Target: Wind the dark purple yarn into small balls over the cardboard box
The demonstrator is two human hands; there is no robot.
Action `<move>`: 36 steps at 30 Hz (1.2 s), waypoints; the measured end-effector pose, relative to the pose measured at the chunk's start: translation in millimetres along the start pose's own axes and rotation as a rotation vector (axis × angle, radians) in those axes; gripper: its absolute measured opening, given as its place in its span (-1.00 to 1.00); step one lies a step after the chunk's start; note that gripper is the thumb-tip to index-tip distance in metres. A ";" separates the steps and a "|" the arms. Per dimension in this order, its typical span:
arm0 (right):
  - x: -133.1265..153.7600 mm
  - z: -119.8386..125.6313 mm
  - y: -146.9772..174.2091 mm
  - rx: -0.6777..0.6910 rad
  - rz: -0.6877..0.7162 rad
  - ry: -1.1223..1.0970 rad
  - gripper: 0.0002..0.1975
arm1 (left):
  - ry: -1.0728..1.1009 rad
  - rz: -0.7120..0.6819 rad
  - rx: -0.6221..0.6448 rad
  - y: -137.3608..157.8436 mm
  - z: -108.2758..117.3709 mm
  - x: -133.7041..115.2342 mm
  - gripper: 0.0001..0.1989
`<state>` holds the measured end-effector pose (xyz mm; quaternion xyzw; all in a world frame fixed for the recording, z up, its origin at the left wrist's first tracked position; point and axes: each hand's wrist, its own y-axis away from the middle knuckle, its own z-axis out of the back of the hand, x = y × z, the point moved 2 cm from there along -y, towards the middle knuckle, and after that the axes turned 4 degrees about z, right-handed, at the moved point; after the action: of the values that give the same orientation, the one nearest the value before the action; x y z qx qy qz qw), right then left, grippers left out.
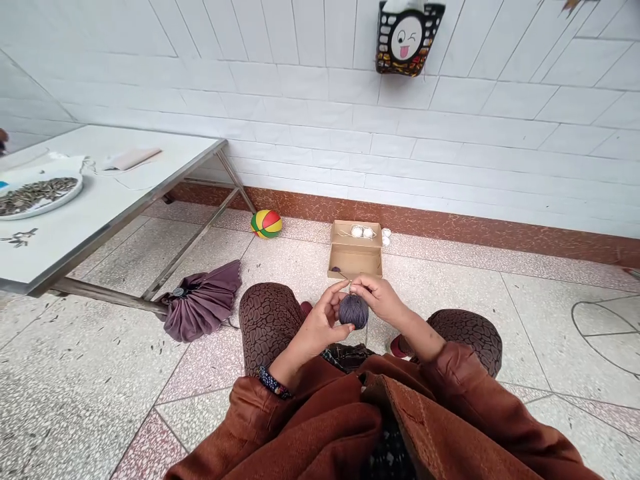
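A ball of dark purple-grey yarn (pixel 353 312) is held between my knees, above the floor. My left hand (pixel 323 322) is wrapped round its left side, with the thumb under it. At the top of the ball, the fingers of my right hand (pixel 375 293) pinch together close to my left fingertips. A thin strand seems to run from there toward the box; what exactly the right fingers grip is too small to make out. Just beyond my hands lies an open cardboard box (pixel 355 259), with a small dark purple bit (pixel 336 269) in its left corner.
White balls (pixel 363 231) lie on the box's lid, with more beside it. To the left are a striped ball (pixel 267 223), a folded purple umbrella (pixel 205 300) and a metal-framed table (pixel 110 233) bearing a plate of seeds (pixel 75 190). A black basket (pixel 407 63) hangs on the wall.
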<state>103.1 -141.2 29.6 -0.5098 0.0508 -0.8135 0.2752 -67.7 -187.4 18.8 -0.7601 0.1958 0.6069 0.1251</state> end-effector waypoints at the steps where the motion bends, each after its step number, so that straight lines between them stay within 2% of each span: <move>1: -7.2 -6.1 5.0 -0.043 -0.033 0.012 -0.70 | 0.030 0.000 -0.043 -0.6 1.7 -1.8 -0.25; 4: -20.3 -25.9 24.8 -0.045 -0.104 0.056 -0.71 | 0.120 0.010 -0.227 -4.0 9.7 -3.8 -0.42; 8: -11.0 -41.7 43.8 0.218 0.001 0.115 -0.73 | 0.184 0.020 -0.399 -10.9 18.5 -0.8 -0.54; 11: 11.3 -34.0 44.5 0.304 0.084 0.126 -0.71 | 0.138 -0.004 -0.446 -16.9 21.7 0.0 -0.52; 14: 34.8 -13.1 31.4 0.284 0.145 0.125 -0.70 | 0.034 -0.019 -0.444 -22.8 21.3 -2.4 -0.50; 17: 45.6 11.6 7.1 0.189 0.180 0.144 -0.70 | -0.107 -0.048 -0.325 -26.9 14.8 -8.7 -0.50; 19: 42.3 25.5 -9.9 0.086 0.180 0.155 -0.71 | -0.139 -0.067 -0.184 -27.7 7.0 -14.1 -0.49; 21: 31.7 33.2 -22.1 -0.009 0.154 0.156 -0.70 | -0.073 -0.070 -0.066 -27.3 -0.9 -20.0 -0.41; 23: 17.1 33.0 -26.7 -0.093 0.103 0.135 -0.69 | 0.045 -0.065 -0.026 -27.4 -6.2 -26.3 -0.31; 25: 2.0 26.1 -23.6 -0.180 0.033 0.107 -0.69 | 0.157 -0.062 -0.060 -29.9 -7.6 -31.8 -0.28; 28: -16.0 8.0 -11.3 -0.214 -0.053 0.102 -0.71 | 0.288 -0.074 -0.172 -40.9 -2.3 -35.3 -0.43; 32: -25.0 -15.6 2.4 -0.089 -0.053 0.126 -0.72 | 0.394 -0.099 -0.308 -66.3 12.9 -26.7 -0.59; 36: -17.1 -20.7 5.0 0.028 0.024 0.175 -0.72 | 0.312 -0.066 -0.424 -91.1 29.3 -8.8 -0.55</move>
<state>93.0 -141.0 4.3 -0.4323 0.0696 -0.8521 0.2866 -54.1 -92.3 16.3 -0.8597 0.0561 0.5053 -0.0488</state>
